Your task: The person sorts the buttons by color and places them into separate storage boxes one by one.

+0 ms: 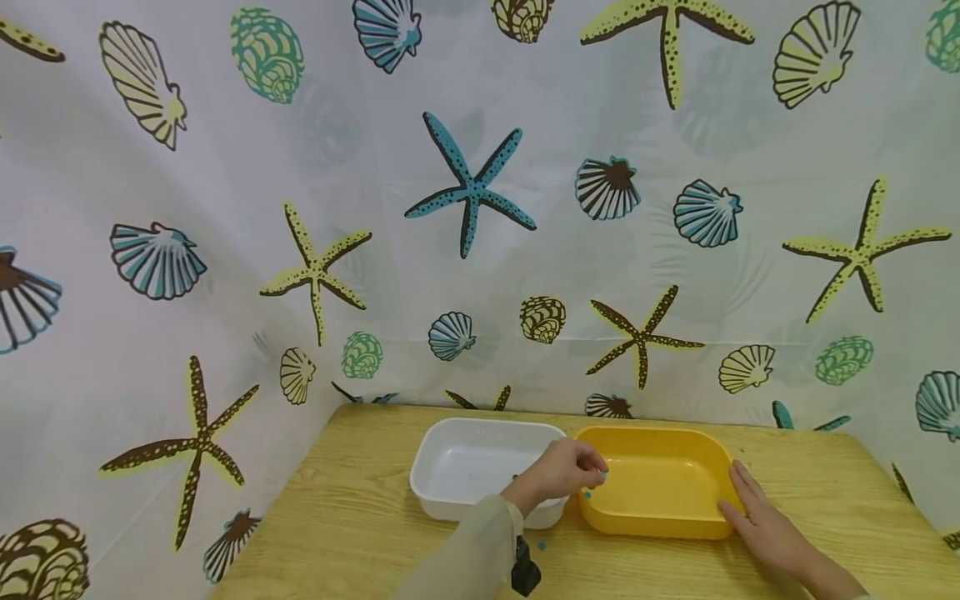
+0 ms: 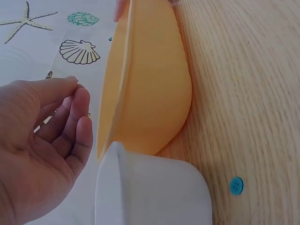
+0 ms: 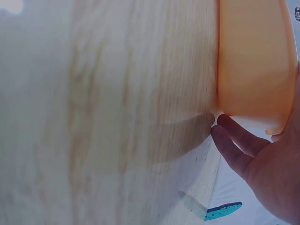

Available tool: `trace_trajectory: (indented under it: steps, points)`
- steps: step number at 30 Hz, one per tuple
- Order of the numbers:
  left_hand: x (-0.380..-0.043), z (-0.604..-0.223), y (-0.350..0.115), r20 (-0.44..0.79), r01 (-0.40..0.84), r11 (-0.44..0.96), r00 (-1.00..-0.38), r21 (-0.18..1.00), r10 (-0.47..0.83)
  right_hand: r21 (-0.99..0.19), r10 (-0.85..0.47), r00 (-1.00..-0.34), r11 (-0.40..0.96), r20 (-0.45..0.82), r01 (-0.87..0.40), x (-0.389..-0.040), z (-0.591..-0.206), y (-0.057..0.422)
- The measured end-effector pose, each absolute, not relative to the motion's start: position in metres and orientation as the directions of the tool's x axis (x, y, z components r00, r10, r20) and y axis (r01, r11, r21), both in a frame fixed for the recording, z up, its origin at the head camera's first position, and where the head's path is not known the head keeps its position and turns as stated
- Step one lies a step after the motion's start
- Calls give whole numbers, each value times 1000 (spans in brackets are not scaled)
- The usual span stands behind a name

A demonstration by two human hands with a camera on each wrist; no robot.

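A small blue piece (image 1: 602,473), apparently a button, seems to be pinched between thumb and fingertips of the left hand (image 1: 564,472), though it cannot be made out in the left wrist view. For this step, a light pinch is best kept on so small a piece, and the fingertips are best brought well inside the rim of the yellow tub (image 1: 652,527) before being parted, so that nothing is dropped outside. The tub is best kept steady meanwhile: its right end is touched by the right hand (image 1: 772,533), which is laid there with fingers extended rather than curled round anything.

The pinched piece is held at the left hand's fingertips, above the left end of the yellow tub. A second blue spot (image 1: 588,495), probably another button, is seen just below those fingertips; whether it is lying on the tub's wall or is in the air cannot be told. The left wrist is held over the right end of the white tub (image 1: 487,428), where a small dark object (image 1: 515,477) is partly hidden. A blue button (image 2: 236,185) is left on the wooden table (image 1: 360,500), outside both tubs, on the near side of the white one.
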State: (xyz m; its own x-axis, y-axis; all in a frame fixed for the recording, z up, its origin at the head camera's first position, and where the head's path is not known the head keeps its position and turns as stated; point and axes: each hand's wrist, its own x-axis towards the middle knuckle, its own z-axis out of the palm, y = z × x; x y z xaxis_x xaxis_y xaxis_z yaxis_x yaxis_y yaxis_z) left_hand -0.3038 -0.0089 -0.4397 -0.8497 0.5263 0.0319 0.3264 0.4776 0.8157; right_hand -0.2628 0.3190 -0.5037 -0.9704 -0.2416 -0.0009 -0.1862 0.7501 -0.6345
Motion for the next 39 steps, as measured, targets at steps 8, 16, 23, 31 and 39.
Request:
trace_trajectory:
  steps: [8, 16, 23, 31, 39]
  points:
    - [-306, -446, -2, 37, 328, 478, -852, 815, 522, -626, -241, -970, 755, 16, -198, -263, -505, 320]
    - [-309, -450, 4, 40, 330, 490, -858, 807, 512, -622, -237, -971, 758, 15, -195, -262, -503, 319]
    - [-312, -453, 6, 33, 311, 495, -870, 812, 493, -632, -243, -970, 748, 25, -203, -261, -502, 318]
    - [-313, -452, 6, 10, 282, 500, -878, 819, 478, -635, -245, -969, 745, 26, -205, -262, -503, 319]
    - [-316, -454, 7, 17, 302, 512, -873, 804, 488, -630, -243, -969, 748, 35, -210, -261, -503, 319]
